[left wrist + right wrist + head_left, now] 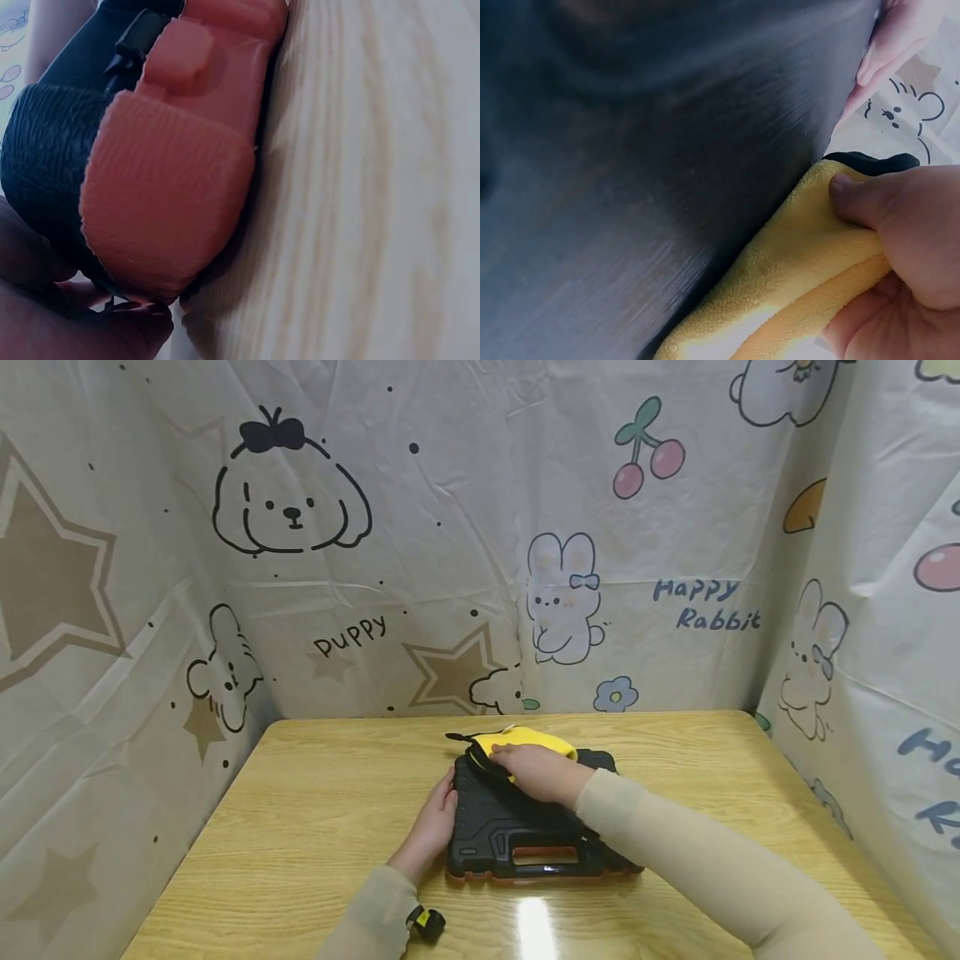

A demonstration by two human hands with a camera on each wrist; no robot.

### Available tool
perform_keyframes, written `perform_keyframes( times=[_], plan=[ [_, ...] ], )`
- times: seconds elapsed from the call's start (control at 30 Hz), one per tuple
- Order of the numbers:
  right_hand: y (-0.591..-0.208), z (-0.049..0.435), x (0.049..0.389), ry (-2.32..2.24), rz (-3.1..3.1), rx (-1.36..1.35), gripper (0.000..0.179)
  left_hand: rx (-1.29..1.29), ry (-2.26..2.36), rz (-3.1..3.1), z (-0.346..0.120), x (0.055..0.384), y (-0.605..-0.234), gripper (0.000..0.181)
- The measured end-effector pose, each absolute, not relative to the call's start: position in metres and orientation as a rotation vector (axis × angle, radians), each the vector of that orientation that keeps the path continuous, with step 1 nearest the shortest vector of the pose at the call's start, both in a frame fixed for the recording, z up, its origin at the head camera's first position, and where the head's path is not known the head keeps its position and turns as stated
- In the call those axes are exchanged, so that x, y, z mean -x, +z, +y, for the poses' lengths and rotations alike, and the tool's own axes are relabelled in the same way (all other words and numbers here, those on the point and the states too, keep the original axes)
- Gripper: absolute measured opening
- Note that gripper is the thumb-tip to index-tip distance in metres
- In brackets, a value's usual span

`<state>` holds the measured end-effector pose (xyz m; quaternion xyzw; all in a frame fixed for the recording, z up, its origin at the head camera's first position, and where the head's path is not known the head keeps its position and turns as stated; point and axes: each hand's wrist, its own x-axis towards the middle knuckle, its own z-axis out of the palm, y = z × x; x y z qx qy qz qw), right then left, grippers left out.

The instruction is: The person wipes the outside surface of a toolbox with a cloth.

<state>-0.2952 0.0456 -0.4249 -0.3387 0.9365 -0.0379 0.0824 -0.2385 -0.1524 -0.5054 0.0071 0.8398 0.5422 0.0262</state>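
A black plastic tool case (487,822) with an orange-red lower half (172,187) lies flat on the table, its handle toward me. My left hand (435,822) holds the case by its left side near the far corner; in the left wrist view its fingers (112,326) curl against the case's end. On the case's far left part my right hand (540,770) grips a folded yellow cloth (536,740) with dark edging. The right wrist view shows the thumb (855,201) on top of the yellow cloth (780,262) and fingers beneath, the cloth touching the case lid.
The wood-grain table (300,827) extends around the case on all sides. Printed fabric (450,527) hangs behind the table and along both sides. A small black and yellow item (427,924) sits at my left wrist.
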Motion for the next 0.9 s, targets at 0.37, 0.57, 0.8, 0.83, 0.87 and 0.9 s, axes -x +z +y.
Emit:
perform_keyframes(
  times=[0.37, 0.57, 0.8, 0.83, 0.87, 0.9],
  plan=[
    [-0.429, 0.048, 0.279, -0.023, 2.789, 1.038, 0.046, -0.021, 1.69, 2.597, -0.152, 0.239, -0.507, 0.051],
    [-0.428, 0.053, 0.259, 0.007, 2.803, 1.089, 0.046, 0.01, 1.682, 2.589, -0.151, 0.239, -0.508, 0.051],
    [-0.435, 0.057, 0.234, 0.135, 2.852, 1.189, 0.05, 0.027, 1.679, 2.586, -0.15, 0.24, -0.508, 0.051],
    [-0.436, 0.057, 0.231, 0.151, 2.853, 1.201, 0.051, 0.036, 1.675, 2.588, -0.149, 0.24, -0.508, 0.051],
    [-0.437, 0.057, 0.227, 0.172, 2.856, 1.221, 0.052, 0.049, 1.668, 2.59, -0.149, 0.24, -0.508, 0.051],
    [-0.437, 0.057, 0.223, 0.204, 2.858, 1.241, 0.053, 0.063, 1.661, 2.591, -0.149, 0.24, -0.508, 0.051]
  ],
)
